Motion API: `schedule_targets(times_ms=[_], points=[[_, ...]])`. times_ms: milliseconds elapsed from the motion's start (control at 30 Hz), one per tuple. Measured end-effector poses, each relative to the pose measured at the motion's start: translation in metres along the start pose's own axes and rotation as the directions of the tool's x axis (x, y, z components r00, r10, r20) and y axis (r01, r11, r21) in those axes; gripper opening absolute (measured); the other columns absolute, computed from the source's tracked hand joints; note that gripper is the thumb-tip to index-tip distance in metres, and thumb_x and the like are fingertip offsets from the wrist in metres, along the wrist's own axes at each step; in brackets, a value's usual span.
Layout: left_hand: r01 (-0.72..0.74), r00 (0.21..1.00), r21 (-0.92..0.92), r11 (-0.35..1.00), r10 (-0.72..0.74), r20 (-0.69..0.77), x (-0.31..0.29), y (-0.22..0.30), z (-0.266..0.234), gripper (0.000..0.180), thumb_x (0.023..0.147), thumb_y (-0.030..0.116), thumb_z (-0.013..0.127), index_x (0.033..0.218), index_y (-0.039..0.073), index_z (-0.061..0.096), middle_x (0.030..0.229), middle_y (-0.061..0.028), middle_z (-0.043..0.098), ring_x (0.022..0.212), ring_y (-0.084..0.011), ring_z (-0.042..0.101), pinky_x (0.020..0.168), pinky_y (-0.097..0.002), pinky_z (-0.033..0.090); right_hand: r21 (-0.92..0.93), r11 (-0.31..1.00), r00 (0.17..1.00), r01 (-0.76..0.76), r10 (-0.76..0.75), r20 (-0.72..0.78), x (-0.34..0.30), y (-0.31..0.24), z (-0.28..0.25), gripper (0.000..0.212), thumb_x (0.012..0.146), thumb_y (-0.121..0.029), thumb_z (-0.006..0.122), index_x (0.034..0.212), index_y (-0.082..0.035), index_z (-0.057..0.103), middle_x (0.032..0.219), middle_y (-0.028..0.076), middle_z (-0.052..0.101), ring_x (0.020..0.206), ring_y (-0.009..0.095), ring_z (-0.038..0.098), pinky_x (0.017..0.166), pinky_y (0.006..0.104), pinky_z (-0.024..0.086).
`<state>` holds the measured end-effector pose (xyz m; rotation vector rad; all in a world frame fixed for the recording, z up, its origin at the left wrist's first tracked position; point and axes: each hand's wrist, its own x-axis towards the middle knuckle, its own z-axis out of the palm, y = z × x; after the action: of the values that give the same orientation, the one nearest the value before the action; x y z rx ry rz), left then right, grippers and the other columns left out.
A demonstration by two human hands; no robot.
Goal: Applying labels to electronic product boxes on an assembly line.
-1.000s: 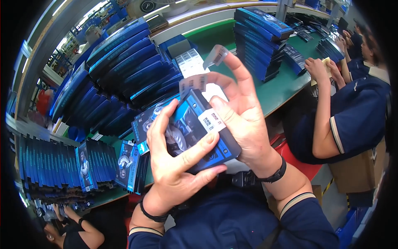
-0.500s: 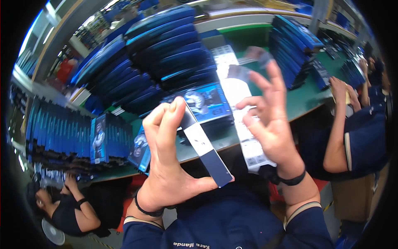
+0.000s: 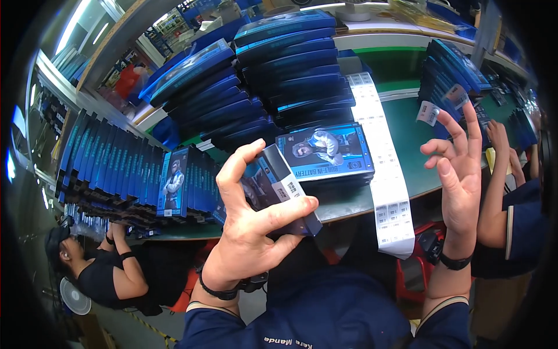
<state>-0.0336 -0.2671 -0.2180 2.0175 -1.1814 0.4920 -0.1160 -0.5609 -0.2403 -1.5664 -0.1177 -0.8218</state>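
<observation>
My left hand [image 3: 247,232] is closed around a slim dark blue box [image 3: 268,181], which it holds tilted above the table's front edge. The thumb lies across the box's narrow side, where a white label [image 3: 289,187] shows. My right hand [image 3: 462,180] is raised to the right with its fingers spread. Two small pale stickers cling to its fingertips, one sticker [image 3: 428,113] on one finger and another sticker [image 3: 456,96] on the finger beside it. Between my hands a long white strip of labels [image 3: 392,168] runs across the table and droops over its front edge.
A short pile of blue printed boxes [image 3: 328,150] lies just beyond my left hand. Tall box stacks [image 3: 288,64] stand behind it, a row of upright boxes [image 3: 110,163] at left, another stack [image 3: 447,70] at right. Co-workers sit at left [image 3: 116,267] and right [image 3: 511,215].
The box in my left hand has turned, and my thumb now crosses its labelled side. My right hand has moved right, away from the strip, with the stickers on its fingertips. The view has shifted.
</observation>
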Motion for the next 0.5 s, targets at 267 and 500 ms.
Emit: schedule_targets(times_ms=[267, 500], points=[[0.276, 0.960, 0.271, 0.922, -0.250, -0.126, -0.008, -0.044, -0.029, 0.051, 0.065, 0.012, 0.081, 0.114, 0.022, 0.073, 0.154, -0.0230, 0.031, 0.137, -0.0423, 0.034, 0.112, -0.0496, 0.030, -0.140, 0.990, 1.000, -0.023, 0.022, -0.014, 0.005, 0.009, -0.004, 0.081, 0.090, -0.027, 0.067, 0.156, -0.006, 0.023, 0.138, 0.019, 0.049, 0.119, 0.021, 0.052, 0.099, 0.0303, 0.042], [0.386, 0.822, 0.555, 0.737, -0.548, 0.156, -0.018, -0.093, 0.006, 0.073, 0.074, 0.029, 0.082, 0.141, 0.023, 0.054, 0.148, -0.0275, 0.039, 0.128, -0.0462, 0.045, 0.107, -0.0478, 0.040, -0.035, 0.996, 0.996, -0.083, 0.082, -0.017, 0.004, 0.016, -0.001, 0.072, 0.092, -0.012, 0.065, 0.153, -0.004, 0.028, 0.123, 0.016, 0.059, 0.106, 0.016, 0.059, 0.097, 0.0313, 0.045]])
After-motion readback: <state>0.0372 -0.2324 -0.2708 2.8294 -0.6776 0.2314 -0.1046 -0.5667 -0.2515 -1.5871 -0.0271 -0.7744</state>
